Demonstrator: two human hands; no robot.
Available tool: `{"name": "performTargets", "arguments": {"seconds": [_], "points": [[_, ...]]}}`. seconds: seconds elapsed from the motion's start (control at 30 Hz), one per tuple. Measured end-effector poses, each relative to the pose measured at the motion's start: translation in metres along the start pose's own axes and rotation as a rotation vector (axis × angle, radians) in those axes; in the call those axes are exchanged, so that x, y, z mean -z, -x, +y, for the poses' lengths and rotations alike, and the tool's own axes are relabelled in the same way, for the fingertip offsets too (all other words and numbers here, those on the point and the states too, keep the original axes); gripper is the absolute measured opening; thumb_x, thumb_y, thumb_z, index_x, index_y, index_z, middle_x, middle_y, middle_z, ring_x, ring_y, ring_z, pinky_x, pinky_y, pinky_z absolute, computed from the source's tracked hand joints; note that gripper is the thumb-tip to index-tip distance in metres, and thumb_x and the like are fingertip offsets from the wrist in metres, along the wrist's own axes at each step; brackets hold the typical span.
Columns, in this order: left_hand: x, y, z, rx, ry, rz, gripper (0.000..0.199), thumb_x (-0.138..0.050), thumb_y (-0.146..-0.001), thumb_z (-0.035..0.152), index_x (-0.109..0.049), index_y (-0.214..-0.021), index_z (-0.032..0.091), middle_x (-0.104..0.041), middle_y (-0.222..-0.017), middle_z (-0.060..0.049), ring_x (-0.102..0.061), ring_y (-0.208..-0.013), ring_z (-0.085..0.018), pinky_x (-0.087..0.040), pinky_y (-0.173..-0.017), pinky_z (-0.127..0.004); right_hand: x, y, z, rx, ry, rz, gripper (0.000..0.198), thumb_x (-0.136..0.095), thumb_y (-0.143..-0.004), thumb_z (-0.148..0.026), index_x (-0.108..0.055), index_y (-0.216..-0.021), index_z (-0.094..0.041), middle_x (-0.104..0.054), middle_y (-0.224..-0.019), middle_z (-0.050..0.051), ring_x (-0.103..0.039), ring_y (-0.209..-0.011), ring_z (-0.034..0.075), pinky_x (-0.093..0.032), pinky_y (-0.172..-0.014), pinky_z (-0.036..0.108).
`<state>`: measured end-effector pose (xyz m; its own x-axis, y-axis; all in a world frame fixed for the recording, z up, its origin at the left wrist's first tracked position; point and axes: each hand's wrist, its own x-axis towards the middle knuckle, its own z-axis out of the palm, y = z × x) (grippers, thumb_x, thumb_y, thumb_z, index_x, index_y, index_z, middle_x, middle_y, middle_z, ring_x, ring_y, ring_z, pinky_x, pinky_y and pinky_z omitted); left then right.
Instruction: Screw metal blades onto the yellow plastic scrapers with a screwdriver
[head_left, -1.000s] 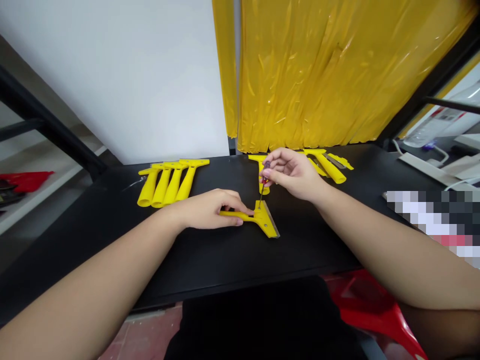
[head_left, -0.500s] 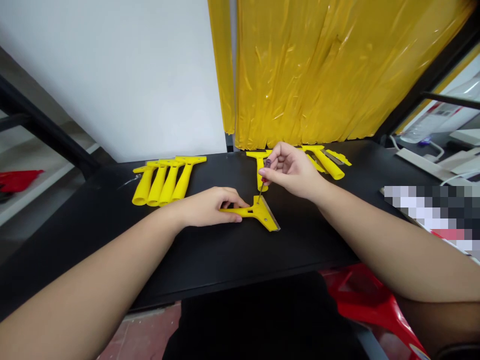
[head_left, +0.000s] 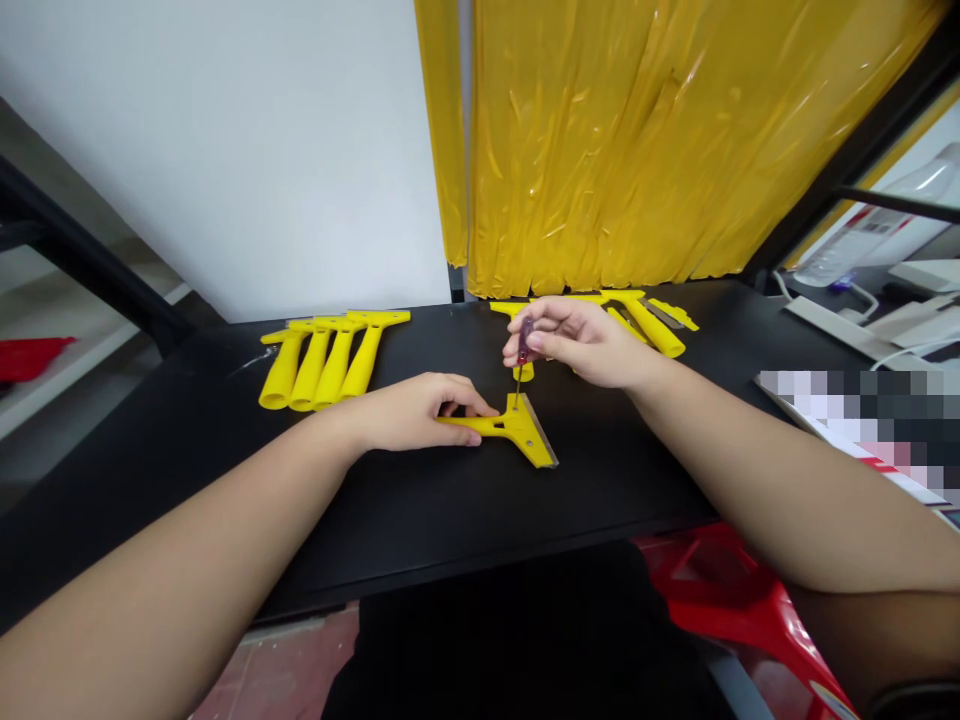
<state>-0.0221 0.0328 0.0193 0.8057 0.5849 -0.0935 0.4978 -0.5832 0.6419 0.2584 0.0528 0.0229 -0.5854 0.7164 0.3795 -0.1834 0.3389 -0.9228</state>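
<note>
A yellow scraper (head_left: 523, 432) with a metal blade along its wide head lies on the black table (head_left: 420, 510). My left hand (head_left: 427, 412) is closed around its handle, thumb on the near side. Between the thumb and fingers of my right hand (head_left: 574, 338) is a small screwdriver (head_left: 525, 340) with a dark purple handle. It stands nearly upright, its tip down on the far screw of the scraper head. The nearer screw shows as a small round dot. Just behind my right hand, partly hidden by it, lies another yellow scraper (head_left: 525, 372).
Several yellow scrapers (head_left: 319, 360) lie in a row at the back left. More scrapers (head_left: 654, 325) lie at the back right, beside a small yellow piece with a blade (head_left: 673, 314). Yellow plastic sheeting (head_left: 600, 140) hangs behind. A red stool (head_left: 739, 610) stands below the table's front edge.
My right hand has shifted its fingers on the screwdriver, which now stands more upright with more of its handle showing. My left hand and the scraper stay nearly in place.
</note>
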Motion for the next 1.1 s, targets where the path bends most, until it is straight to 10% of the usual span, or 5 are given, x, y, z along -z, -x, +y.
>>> {"name": "performTargets", "arguments": {"seconds": [0.53, 0.7, 0.97, 1.1], "points": [[-0.002, 0.002, -0.001, 0.030, -0.003, 0.008, 0.042, -0.077, -0.094, 0.046, -0.078, -0.131, 0.026, -0.074, -0.118, -0.006, -0.069, -0.101, -0.021, -0.052, -0.085, -0.031, -0.020, -0.003, -0.001, -0.095, -0.396, 0.132, 0.029, -0.090, -0.087, -0.039, -0.073, -0.101, -0.019, -0.072, -0.087, 0.000, -0.072, -0.083, 0.014, -0.062, -0.086, 0.031], [-0.004, 0.002, 0.002, 0.037, 0.018, 0.002, 0.040, -0.077, -0.093, 0.045, -0.078, -0.127, 0.025, -0.074, -0.118, -0.006, -0.069, -0.101, -0.022, -0.052, -0.084, -0.032, -0.043, -0.001, -0.011, -0.117, -0.593, 0.160, 0.027, -0.080, -0.097, -0.038, -0.056, -0.096, -0.025, -0.045, -0.064, -0.010, -0.041, -0.055, 0.009, -0.051, -0.066, 0.025], [-0.004, 0.002, 0.002, 0.032, 0.015, 0.012, 0.038, -0.078, -0.092, 0.044, -0.078, -0.125, 0.024, -0.074, -0.116, -0.006, -0.069, -0.101, -0.023, -0.052, -0.087, -0.034, -0.044, -0.003, -0.006, -0.080, -0.490, 0.181, 0.039, -0.088, -0.088, -0.046, -0.058, -0.086, -0.022, -0.061, -0.087, -0.002, -0.058, -0.078, 0.013, -0.056, -0.078, 0.030], [-0.005, 0.002, 0.002, 0.025, 0.011, 0.014, 0.038, -0.077, -0.092, 0.045, -0.078, -0.125, 0.025, -0.074, -0.116, -0.006, -0.068, -0.097, -0.021, -0.052, -0.085, -0.033, -0.045, -0.003, -0.009, -0.184, -0.489, 0.139, 0.044, -0.074, -0.099, -0.058, -0.055, -0.081, -0.023, -0.042, -0.067, -0.007, -0.043, -0.059, 0.011, -0.055, -0.074, 0.031]]}}
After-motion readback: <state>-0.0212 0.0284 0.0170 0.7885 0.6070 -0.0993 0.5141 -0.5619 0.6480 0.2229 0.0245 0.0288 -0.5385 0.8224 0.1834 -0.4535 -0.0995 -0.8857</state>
